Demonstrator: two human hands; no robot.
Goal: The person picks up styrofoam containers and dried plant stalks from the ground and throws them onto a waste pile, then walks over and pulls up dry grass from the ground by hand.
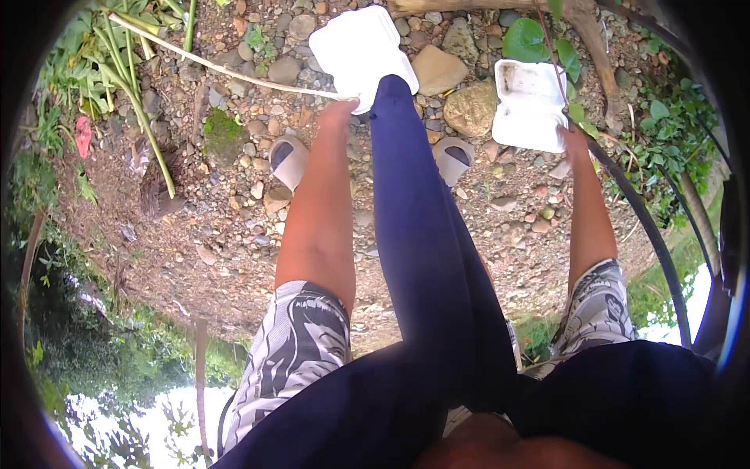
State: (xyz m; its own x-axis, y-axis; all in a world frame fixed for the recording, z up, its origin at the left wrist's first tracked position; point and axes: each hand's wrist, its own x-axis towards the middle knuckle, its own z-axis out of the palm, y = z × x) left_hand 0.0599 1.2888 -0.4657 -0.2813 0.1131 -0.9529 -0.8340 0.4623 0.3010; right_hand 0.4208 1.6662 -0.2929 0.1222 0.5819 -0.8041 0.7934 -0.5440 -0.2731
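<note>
The left hand (338,116) grips a white box (355,48) at twelve o'clock, the right hand (575,142) a stained box (525,123) at two: apparently picking up, next needing steady lifting.

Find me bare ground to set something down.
Pebbly ground left of the left forearm, below the mossy patch, and between the right slipper and right forearm. Crowded: between the white containers, where large stones sit; upper left, stalks and leaves.
</note>
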